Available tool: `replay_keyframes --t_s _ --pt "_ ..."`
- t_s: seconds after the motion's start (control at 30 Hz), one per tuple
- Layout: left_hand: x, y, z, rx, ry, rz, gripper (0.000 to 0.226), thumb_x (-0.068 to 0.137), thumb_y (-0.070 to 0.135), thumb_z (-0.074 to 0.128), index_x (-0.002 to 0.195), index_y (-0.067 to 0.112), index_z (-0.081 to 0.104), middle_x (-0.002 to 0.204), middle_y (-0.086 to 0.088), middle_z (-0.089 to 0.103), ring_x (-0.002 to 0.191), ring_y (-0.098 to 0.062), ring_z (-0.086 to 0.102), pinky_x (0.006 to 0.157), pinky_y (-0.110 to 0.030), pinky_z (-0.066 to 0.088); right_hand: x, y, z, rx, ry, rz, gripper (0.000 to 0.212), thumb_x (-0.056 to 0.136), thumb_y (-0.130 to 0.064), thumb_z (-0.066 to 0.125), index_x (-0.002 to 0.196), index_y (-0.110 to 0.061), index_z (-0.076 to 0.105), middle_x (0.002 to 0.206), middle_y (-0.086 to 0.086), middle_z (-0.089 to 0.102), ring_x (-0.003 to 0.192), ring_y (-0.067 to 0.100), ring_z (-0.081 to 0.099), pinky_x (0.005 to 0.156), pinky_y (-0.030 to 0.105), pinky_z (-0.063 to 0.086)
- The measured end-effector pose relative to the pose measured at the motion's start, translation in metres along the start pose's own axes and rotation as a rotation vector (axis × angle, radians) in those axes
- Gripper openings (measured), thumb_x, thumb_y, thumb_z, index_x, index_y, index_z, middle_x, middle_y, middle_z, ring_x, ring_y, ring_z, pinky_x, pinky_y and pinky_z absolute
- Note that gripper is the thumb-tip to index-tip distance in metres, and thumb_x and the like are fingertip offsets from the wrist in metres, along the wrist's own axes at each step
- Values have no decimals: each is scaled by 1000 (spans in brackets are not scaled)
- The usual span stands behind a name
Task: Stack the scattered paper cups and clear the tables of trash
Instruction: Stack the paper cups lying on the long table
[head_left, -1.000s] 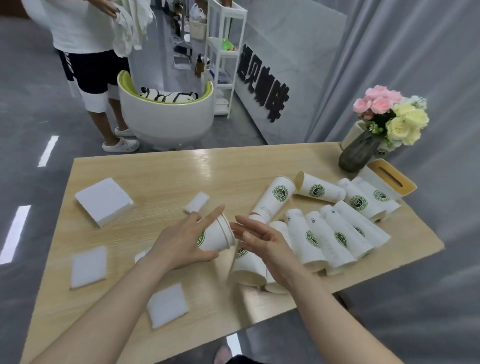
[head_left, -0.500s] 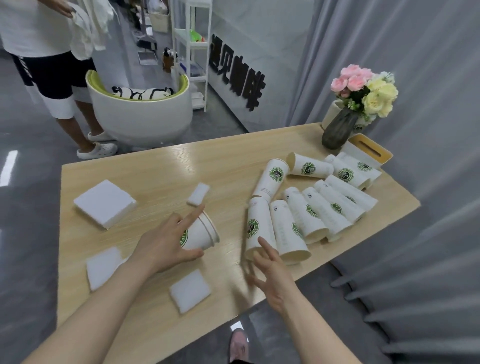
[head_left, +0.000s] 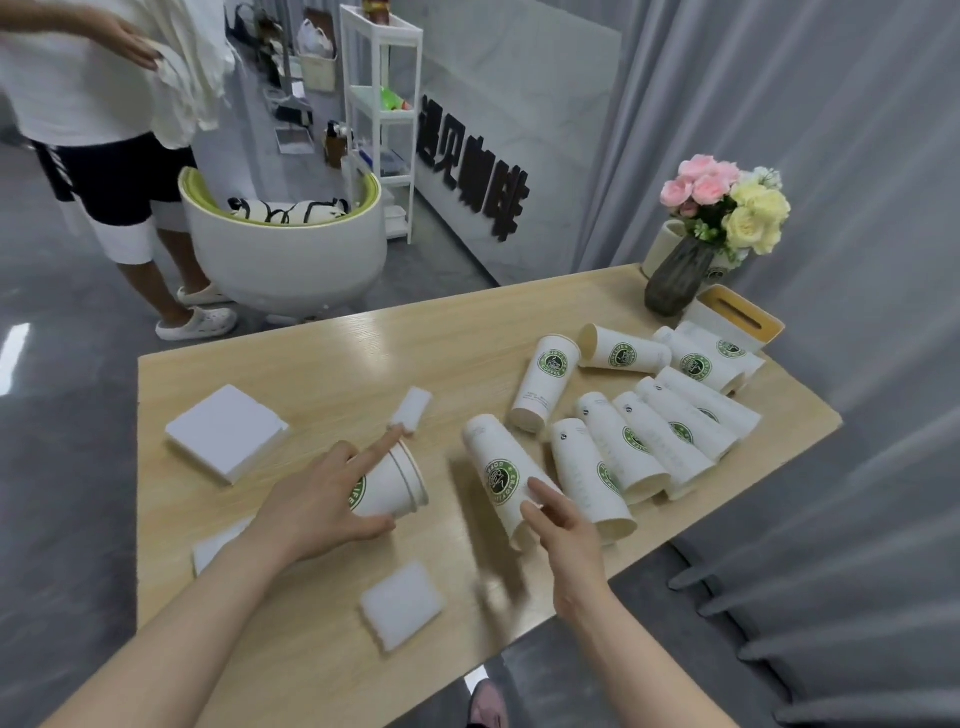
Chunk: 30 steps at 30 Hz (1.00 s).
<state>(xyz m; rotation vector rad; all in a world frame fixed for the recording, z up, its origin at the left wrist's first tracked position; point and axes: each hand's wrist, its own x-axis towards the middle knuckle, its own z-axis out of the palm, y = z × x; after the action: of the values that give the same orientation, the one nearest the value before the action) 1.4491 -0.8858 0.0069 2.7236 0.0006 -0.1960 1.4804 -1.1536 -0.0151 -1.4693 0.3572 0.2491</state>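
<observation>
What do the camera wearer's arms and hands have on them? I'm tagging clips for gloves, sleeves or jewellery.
Nothing shows on them. The left hand and right hand are bare, with no gloves, and no rings can be made out. Both forearms are uncovered down to the frame's bottom edge: no sleeve, watch or bracelet shows.

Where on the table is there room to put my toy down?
The far middle of the table, between the napkin stack and the upright cup, is bare. The right side is crowded with fallen cups; napkins dot the near left.

Green round logos on paper cups (head_left: 550, 384), lettering illegible; wall sign (head_left: 475, 179) unreadable.
</observation>
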Motion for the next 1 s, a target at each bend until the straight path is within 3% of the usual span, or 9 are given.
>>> replay_keyframes --t_s 0.07,0.1,0.2,0.27,0.43,0.67,0.77,0.9,1.0 --pt "4 -2 -3 -2 9 9 100 79 60 62 134 57 -22 108 10 38 90 -9 45 70 -27 47 3 -8 -3 -39 20 -82 36 84 2 66 116 -14 67 74 -7 55 65 4 50 58 8 43" --pt "6 -2 -4 2 17 18 101 79 59 62 134 57 -22 108 9 38 91 -10 44 70 -27 47 5 -14 -4 -57 26 -120 38 83 5 65 117 -13 66 74 -7 55 66 7 47 61 10 42" --pt "12 -3 -4 24 27 54 102 78 58 63 133 59 -23 108 10 38 92 -10 44 68 -27 46 11 -29 -11 -71 -17 -205 42 85 9 59 114 -20 66 102 -5 65 84 14 49 74 25 44" --pt "15 -4 -2 60 32 67 102 78 58 63 133 58 -23 111 9 38 96 -11 44 71 -27 45 12 -39 -16 -82 -67 -224 43 86 12 55 112 -21 65 110 -2 66 91 14 54 79 34 45" --pt "23 -3 3 96 38 135 103 79 54 63 135 54 -23 126 8 38 106 -13 43 79 -29 41 13 -58 -27 -109 -220 -233 41 87 13 52 115 -15 64 101 -7 71 86 2 65 69 17 51" --pt "34 12 11 22 -2 273 107 75 61 64 136 54 -24 137 11 37 118 -12 43 86 -34 45 21 -55 -6 -75 -373 -137 38 89 6 53 118 -16 64 107 4 65 94 15 56 81 28 42" --pt "43 12 9 24 -13 247 106 75 64 62 134 55 -26 135 9 38 117 -12 44 85 -32 45 34 -58 9 -73 -403 -114 41 91 5 52 121 -20 62 103 4 67 78 5 61 67 16 45" --pt "61 23 11 41 2 190 109 72 69 60 131 56 -31 127 7 40 116 -14 44 79 -30 43 57 -58 35 -47 -490 -49 49 90 10 48 129 -18 56 94 9 66 85 18 59 79 32 43" --pt "82 27 10 -3 40 119 104 73 67 60 135 58 -23 121 6 40 109 -15 46 76 -30 42 81 -62 57 -88 -569 8 48 89 4 55 131 -18 55 93 4 68 85 15 61 80 31 44"
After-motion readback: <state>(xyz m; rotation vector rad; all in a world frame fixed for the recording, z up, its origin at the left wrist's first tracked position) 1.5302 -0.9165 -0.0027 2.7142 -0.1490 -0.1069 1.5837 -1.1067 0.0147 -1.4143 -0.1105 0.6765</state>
